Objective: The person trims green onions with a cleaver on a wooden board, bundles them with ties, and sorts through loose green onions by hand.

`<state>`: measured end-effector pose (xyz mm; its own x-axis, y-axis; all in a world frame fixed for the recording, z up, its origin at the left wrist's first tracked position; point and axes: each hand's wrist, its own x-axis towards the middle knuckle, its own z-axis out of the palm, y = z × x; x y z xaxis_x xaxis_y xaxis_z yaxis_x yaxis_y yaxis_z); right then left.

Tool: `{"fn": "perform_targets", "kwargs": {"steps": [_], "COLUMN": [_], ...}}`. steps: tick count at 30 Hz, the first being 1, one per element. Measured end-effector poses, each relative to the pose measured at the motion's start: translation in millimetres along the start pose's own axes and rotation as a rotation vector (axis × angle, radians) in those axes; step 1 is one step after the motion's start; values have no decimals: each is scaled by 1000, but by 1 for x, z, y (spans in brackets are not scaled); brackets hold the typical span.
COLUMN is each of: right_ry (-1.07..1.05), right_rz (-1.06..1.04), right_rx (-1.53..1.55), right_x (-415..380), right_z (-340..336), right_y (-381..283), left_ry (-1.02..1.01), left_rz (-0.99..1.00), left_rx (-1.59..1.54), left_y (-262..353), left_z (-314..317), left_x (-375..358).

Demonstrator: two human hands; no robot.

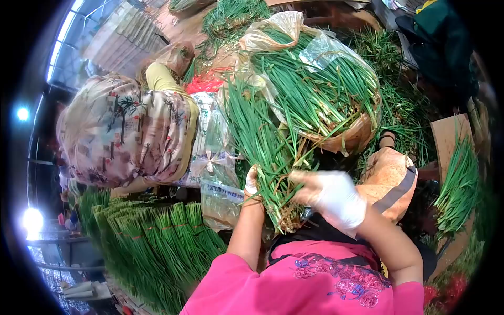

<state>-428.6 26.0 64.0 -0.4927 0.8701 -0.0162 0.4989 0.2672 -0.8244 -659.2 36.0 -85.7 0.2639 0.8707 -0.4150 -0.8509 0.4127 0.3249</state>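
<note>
My left hand (252,181), in a white glove with bare fingertips, is closed round the left side of a bunch of garlic chives (262,152). The bunch lies lengthwise before me, its green tops pointing away and its pale root ends near my lap. On the right of the bunch is my right hand (336,202), also in a white glove, blurred by motion, with its fingers right at the stems. Just beyond sits a large clear plastic bag (349,137), open and full of loose chives (320,79), some with brown, dry leaves.
Tied chive bundles (157,236) stand in rows at the lower left. A person in a patterned top (126,131) bends at my left, beside a printed plastic bag (218,184). Loose chives (454,184) lie on a board at the right; a dark-clothed person (441,47) is at the upper right.
</note>
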Motion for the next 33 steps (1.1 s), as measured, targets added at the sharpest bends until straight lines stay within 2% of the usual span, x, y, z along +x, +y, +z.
{"fn": "perform_targets", "kwargs": {"steps": [1,3,5,6,7,9,10,11,12,14,15,17,21,22,25,26,27,28,29,30,31,32,33], "right_ry": [189,61,-54,-142,-128,-55,-72,-91,-244,-269,-286,-361,-439,-404,-394,-462,-446,-309,-158,128,211,294,383], "right_rz": [-9,332,220,293,526,443,375,313,249,193,140,85,-146,-138,-12,44,87,29,163,70,179,209,236], "right_rx": [116,-62,-375,-226,12,172,81,-8,-152,-245,-300,-359,-402,-329,-171,-203,-185,-128,-167,-55,-151,5,163], "right_x": [8,30,47,62,70,69,66,59,51,26,19,18,7,2,-19,-27,-38,-57,-71,-86,-98,-106,-115], "right_z": [-6,-21,-9,23,51,74,77,79,77,69,68,67,56,53,19,-1,-23,-38,-65,-72,-94,-100,-104], "right_y": [22,52,61,101,116,108,101,94,89,60,50,23,-1,-6,-27,-36,-42,-31,-43,-18,-19,-17,-12], "left_ry": [-8,-168,-189,-199,-140,-48,-87,-25,-19,-10,-64,-297,-434,-340,-448,-407,-403,-398,-392,-397,-404,-476,-551], "left_rz": [17,69,23,2,-11,-96,-74,-30,-22,-28,-75,-101,-288,-270,-443,-469,-431,-427,-423,-399,-379,-412,-447], "left_rx": [-35,6,10,14,16,-39,-60,-50,-79,-126,-59,51,-43,-31,-131,-77,0,58,116,176,233,354,410], "left_y": [1,1,1,1,0,1,3,5,8,10,11,10,23,24,29,29,31,29,27,24,18,13,2], "left_z": [2,-11,-1,3,2,16,14,12,13,-1,14,40,54,67,87,98,110,125,139,148,156,152,180], "left_x": [-2,4,3,0,-1,-8,-7,-11,-15,-15,-19,-17,-36,-50,-63,-66,-71,-76,-78,-77,-76,-60,-62]}}
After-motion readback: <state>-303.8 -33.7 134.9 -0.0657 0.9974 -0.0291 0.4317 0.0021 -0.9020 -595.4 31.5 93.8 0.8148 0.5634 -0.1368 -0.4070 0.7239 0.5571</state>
